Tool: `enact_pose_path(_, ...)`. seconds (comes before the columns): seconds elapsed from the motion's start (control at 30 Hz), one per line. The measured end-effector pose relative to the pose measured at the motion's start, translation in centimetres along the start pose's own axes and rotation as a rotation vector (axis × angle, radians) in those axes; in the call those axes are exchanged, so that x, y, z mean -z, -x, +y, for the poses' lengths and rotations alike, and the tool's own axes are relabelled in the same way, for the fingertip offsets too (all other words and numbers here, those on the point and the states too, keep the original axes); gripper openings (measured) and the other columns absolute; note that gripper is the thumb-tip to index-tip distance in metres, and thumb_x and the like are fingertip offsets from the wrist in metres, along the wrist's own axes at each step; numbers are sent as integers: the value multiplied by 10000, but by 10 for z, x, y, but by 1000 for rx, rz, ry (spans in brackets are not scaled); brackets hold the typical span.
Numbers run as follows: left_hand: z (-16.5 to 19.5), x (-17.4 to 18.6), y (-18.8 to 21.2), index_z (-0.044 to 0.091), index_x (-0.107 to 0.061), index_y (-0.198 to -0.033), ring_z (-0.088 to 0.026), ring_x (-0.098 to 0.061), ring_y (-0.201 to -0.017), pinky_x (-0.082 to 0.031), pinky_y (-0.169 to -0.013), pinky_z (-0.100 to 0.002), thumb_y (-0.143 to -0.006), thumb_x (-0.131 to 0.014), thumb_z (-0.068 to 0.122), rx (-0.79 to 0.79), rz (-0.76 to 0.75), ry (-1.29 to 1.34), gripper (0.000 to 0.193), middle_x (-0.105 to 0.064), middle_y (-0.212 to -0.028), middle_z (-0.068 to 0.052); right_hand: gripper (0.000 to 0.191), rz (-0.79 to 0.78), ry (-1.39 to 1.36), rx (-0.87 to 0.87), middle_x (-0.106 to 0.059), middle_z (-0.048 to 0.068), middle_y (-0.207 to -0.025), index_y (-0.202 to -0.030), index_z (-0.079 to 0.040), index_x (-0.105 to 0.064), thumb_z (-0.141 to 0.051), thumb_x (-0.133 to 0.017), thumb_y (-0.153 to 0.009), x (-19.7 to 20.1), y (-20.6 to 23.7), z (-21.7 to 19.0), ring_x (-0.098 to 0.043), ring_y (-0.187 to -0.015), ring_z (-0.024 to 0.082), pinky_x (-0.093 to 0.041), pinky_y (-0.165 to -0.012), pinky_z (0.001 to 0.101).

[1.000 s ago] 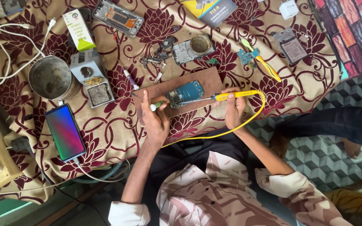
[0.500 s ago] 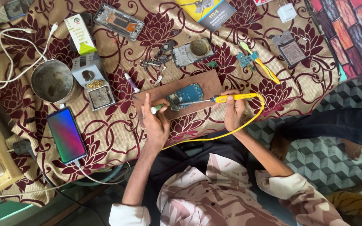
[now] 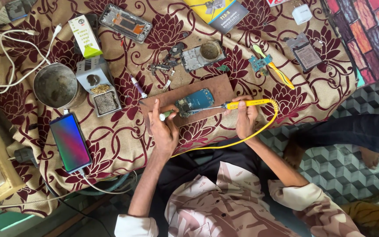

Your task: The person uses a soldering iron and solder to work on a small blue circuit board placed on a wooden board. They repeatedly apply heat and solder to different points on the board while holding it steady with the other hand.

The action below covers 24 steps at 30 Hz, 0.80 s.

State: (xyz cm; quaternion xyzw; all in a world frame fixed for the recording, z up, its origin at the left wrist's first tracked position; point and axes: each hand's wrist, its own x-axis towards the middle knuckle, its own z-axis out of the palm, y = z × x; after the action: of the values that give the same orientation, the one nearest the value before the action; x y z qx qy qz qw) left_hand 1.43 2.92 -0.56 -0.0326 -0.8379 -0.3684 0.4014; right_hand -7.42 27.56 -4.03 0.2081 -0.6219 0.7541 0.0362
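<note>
Since the earlier frame almost nothing has shifted; my hands stay planted on the work. My left hand (image 3: 165, 131) is closed round a small white-tipped tool (image 3: 165, 116) pressing at the blue circuit board (image 3: 194, 101), which lies on the brown board (image 3: 218, 90) on the tabletop. My right hand (image 3: 245, 118) grips the yellow soldering iron (image 3: 242, 104), tip on the board. I judge soldering midway; loose parts (image 3: 165, 66) wait beyond.

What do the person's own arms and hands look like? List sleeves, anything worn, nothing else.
Both forearms are bare. The left hand and right hand wear no gloves; no rings or watch show. The shirt is patterned pink, brown and white, with its sleeves rolled near the elbows.
</note>
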Motion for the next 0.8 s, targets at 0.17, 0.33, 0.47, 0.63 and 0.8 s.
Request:
enact_pose_path(0.17,0,1,0,-10,-285,-1558,-174,-643,-857,-386,-829,-373,-946,-549,-163,-12,-15,-22,684,-732,-1038,-79,241,3,70,7,-634,124,-827,-1102,-5,-496,-220,-401,-1155,0,1,0,-645,-758,172,-553,-755,322)
enact_pose_path(0.33,-1,1,-1,-17,-284,-1562,-190,-645,-853,-395,-827,-379,-909,-529,-175,-26,-31,-9,715,-736,-1034,-80,212,16,151,49,-633,102,-797,-1065,-1,-516,-183,-434,-1135,0,3,-1,-561,-697,115,-482,-660,288)
enact_pose_path(0.47,-2,-2,-1,-17,-275,-1584,-224,-632,-887,-452,-854,-357,-932,-518,-165,2,-21,14,712,-736,-1049,-92,191,56,425,74,-607,111,-691,-986,13,-594,-137,-518,-1076,-2,-2,-17,-446,-573,86,-367,-539,282)
enact_pose_path(0.63,-3,-5,-2,-14,-279,-1574,-199,-641,-875,-462,-844,-354,-992,-545,-112,6,2,14,647,-746,-1036,-87,173,-74,502,216,-673,84,-769,-904,-15,-555,-114,-569,-1046,-17,-27,-59,-600,-607,84,-452,-507,255)
enact_pose_path(0.8,0,-4,-4,-25,-292,-1565,-218,-643,-882,-471,-855,-359,-982,-535,-120,45,-31,42,638,-746,-1046,-100,178,-284,666,437,-573,112,-756,-890,-10,-547,-86,-633,-1027,-40,-45,-112,-551,-620,171,-425,-555,313)
